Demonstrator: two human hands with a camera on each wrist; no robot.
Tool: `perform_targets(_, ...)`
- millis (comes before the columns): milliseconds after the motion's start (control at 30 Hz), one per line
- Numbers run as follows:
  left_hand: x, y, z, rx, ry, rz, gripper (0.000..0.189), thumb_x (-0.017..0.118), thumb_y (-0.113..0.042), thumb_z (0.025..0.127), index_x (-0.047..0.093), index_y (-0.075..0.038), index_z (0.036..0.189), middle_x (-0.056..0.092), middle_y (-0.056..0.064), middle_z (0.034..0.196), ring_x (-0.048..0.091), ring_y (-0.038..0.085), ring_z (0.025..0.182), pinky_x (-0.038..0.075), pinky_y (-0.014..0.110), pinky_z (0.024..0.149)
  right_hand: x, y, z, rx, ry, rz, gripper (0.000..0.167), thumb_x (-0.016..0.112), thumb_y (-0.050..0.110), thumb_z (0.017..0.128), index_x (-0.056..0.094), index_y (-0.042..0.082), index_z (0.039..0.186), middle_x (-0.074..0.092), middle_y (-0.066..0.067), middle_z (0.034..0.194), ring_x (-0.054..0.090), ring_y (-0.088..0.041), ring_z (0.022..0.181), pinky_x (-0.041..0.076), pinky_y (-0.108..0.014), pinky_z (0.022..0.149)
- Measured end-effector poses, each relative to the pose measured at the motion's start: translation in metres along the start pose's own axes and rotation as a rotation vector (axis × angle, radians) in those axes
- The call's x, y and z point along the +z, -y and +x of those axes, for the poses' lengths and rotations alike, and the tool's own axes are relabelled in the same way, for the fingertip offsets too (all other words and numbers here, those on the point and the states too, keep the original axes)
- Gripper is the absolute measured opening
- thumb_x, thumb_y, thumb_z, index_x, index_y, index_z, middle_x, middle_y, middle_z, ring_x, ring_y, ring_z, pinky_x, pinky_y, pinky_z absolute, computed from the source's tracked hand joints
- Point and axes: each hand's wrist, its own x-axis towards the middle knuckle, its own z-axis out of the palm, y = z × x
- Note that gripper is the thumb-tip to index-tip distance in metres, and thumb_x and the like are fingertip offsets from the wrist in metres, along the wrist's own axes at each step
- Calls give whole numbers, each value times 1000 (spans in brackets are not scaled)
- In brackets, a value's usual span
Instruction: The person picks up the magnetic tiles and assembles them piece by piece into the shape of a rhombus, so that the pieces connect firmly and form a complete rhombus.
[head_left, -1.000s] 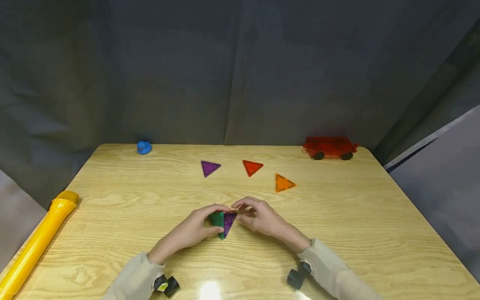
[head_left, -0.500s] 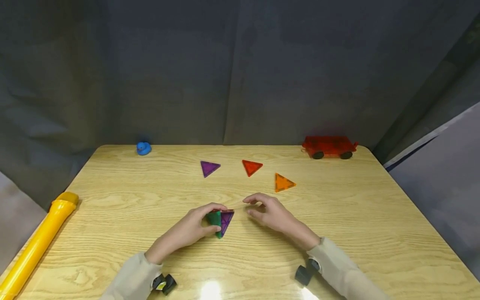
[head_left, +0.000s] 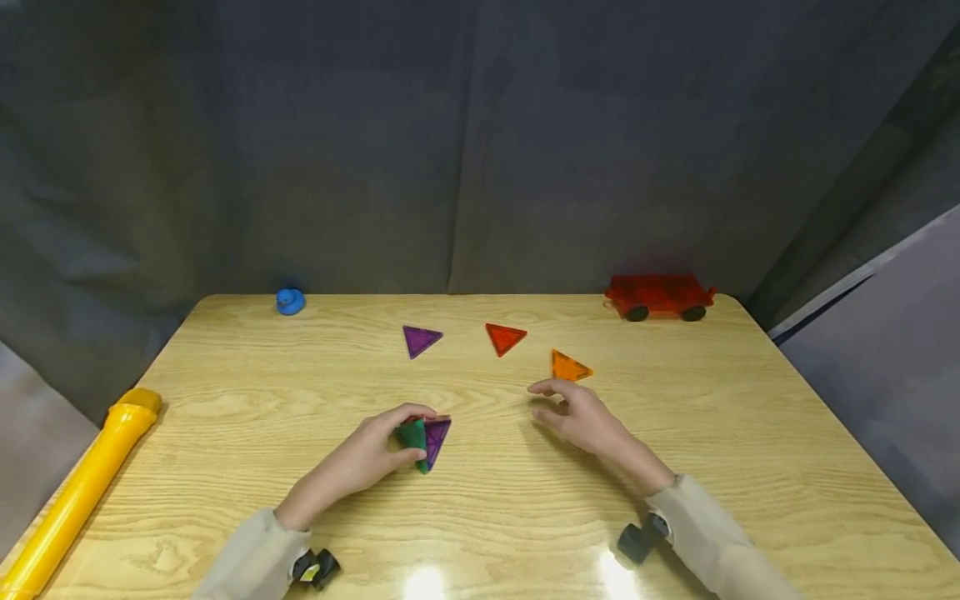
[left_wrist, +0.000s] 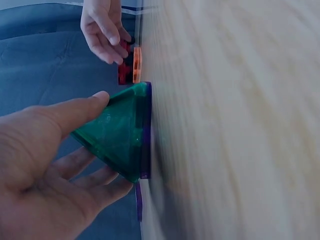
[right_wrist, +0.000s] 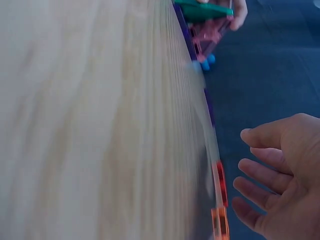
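My left hand [head_left: 360,457] grips a green triangular magnetic tile [left_wrist: 112,127], thumb on one side and fingers on the other. The green tile stands tilted on edge against a purple triangular tile [head_left: 435,442] that lies on the table. A pinkish-red tile [right_wrist: 209,36] also stands up from the purple one, as the right wrist view shows. Just in front of a flat orange triangular tile [head_left: 568,365], my right hand [head_left: 592,425] hovers with relaxed fingers and holds nothing. Its fingertips partly overlap the orange tile's near edge in the head view.
Farther back lie a purple triangle [head_left: 422,341] and a red triangle [head_left: 506,338]. A blue toy duck [head_left: 289,301] sits at the back left, a red wheeled car base [head_left: 660,296] at the back right. A long yellow microphone-shaped object [head_left: 82,483] lies along the left edge.
My right hand has left the joined tiles and moved right, toward the orange tile. The left hand has shifted slightly left with the green tile and the pieces joined to it.
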Motion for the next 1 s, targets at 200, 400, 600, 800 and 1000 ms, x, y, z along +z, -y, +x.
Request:
perform_targets(200,-5,4,-2,-14,-12,22,48,69,-8,86,53,-12,131,58,9,130,52,32,121,43,51,99,-14,-14,0,12,-28,-47,34,64,8,90,60,0,123,61,-17,123,52,-36,118,44,-52,96)
perform_targets(400,-7,5,-3,-10,-14,39,47,69,-9,87,53,-12,131,58,10,130,52,31,120,45,49,97,-27,-24,3,42,-40,-54,31,63,8,91,60,-1,120,57,-23,125,47,-42,123,42,-56,97)
perform_targets(600,-7,4,-2,-10,-14,38,47,69,-8,86,54,-12,130,57,11,130,52,32,121,44,50,98,-34,-33,6,47,-61,-76,30,63,8,91,60,-2,119,58,-23,123,53,-42,116,46,-54,92)
perform_targets(800,-7,3,-2,-10,-25,30,47,69,-8,86,54,-12,130,57,10,130,52,32,121,44,49,98,-37,-41,10,48,-73,-130,31,63,11,91,60,-4,118,61,-24,119,54,-42,112,43,-55,93)
perform_targets(1000,-6,4,-4,-22,-31,19,47,69,-7,86,54,-11,130,58,11,130,53,31,120,44,48,98,-35,-45,11,71,-48,-149,33,64,13,91,60,-5,118,60,-26,119,53,-43,114,42,-55,96)
